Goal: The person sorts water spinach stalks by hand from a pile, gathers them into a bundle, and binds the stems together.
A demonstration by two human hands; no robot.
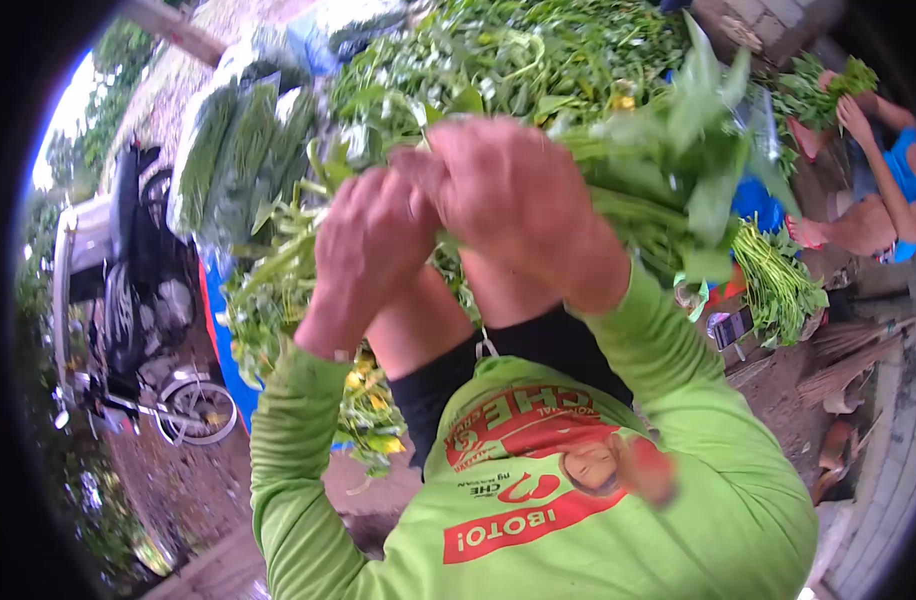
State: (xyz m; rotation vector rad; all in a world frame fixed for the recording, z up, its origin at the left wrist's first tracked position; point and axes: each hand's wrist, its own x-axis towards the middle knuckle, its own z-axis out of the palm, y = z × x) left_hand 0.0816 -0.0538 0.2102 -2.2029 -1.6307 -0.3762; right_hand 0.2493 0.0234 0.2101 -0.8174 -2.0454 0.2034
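My left hand (368, 250) is closed, with its knuckles up and fingertips curled out of sight; what it grips is hidden. Touching it, my right hand (518, 195) is a slightly blurred fist. A bunch of leafy greens (668, 190) stretches to the right from behind my right hand and wrist, its leaves smeared by motion. My right fingers seem wrapped round its stems, though the grip itself is covered. Both hands are above my bare knees, in front of a large heap of loose greens (518, 60).
Plastic bags of long green vegetables (243, 160) lie at the upper left. A motorcycle (143, 300) is parked at left. On the right, another person's hand (856, 120) holds greens. Nearby are a bundle of stems (778, 285) and a phone-like object (730, 328).
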